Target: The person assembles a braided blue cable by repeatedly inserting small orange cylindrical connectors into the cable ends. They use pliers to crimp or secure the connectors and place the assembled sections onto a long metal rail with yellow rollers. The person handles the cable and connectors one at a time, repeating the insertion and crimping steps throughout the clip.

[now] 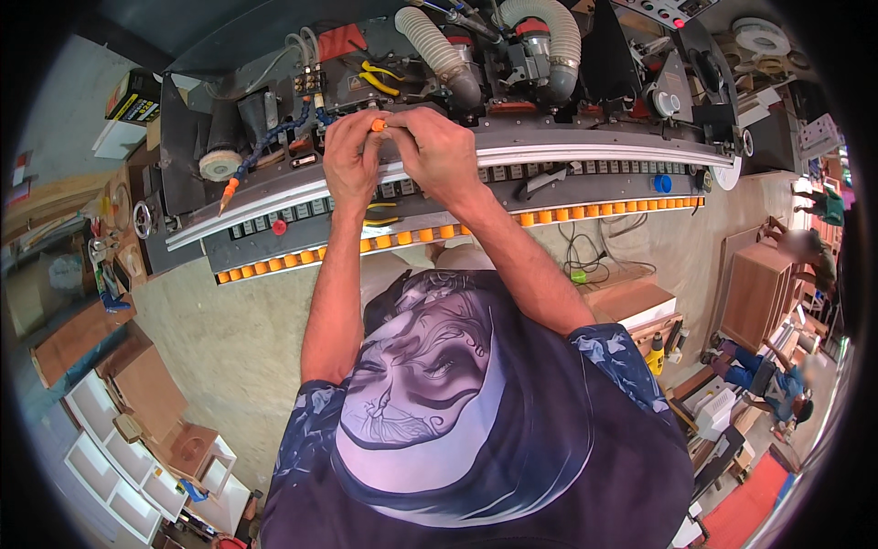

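Note:
Both hands meet over an edge-banding type machine [585, 146] at its far side of the rail. Between my fingertips is a small orange nozzle-like piece [378, 124]. My left hand [351, 163] pinches it from the left, and my right hand [433, 152] grips it from the right with fingers curled. The fingers hide most of the piece. To the left, a blue jointed hose [265, 144] ends in a similar orange nozzle [229, 194]. Yellow-handled pliers [380, 80] lie just beyond my hands. A second yellow-handled tool [380, 220] rests below my left wrist.
A silver rail [585, 152] and a row of orange rollers [439, 233] run across in front of me. Two ribbed grey hoses [430, 41] stand behind. A blue cap [662, 184] and red knob [279, 227] sit on the machine. Other people [773, 380] are at right.

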Available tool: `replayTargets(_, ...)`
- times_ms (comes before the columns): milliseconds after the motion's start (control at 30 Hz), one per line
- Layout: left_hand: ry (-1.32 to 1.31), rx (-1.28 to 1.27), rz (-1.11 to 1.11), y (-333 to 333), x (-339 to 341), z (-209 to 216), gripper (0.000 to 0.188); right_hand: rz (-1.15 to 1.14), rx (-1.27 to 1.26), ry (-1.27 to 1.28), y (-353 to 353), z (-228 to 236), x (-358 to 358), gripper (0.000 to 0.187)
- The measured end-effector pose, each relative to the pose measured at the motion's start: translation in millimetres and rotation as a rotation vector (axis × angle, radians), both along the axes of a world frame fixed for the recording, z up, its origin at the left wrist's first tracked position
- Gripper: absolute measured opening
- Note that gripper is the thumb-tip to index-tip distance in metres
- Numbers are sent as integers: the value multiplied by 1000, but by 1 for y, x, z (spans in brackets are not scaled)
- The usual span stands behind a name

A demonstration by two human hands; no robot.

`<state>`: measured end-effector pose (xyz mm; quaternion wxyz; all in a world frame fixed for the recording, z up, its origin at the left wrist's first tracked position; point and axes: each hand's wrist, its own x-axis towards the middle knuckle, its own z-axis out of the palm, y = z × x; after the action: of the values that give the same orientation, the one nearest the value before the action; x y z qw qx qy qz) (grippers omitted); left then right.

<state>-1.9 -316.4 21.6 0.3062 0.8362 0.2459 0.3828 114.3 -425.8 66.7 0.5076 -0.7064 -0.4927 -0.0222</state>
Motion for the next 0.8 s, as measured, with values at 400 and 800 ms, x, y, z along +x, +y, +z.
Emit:
replayTargets(400,-3,0,-4,0,1,1,24,13,15,-24,-1,2,1,11)
replayTargets(800,5,16,25,2,-2,1,24,142,-139,-122,3,11,19,18)
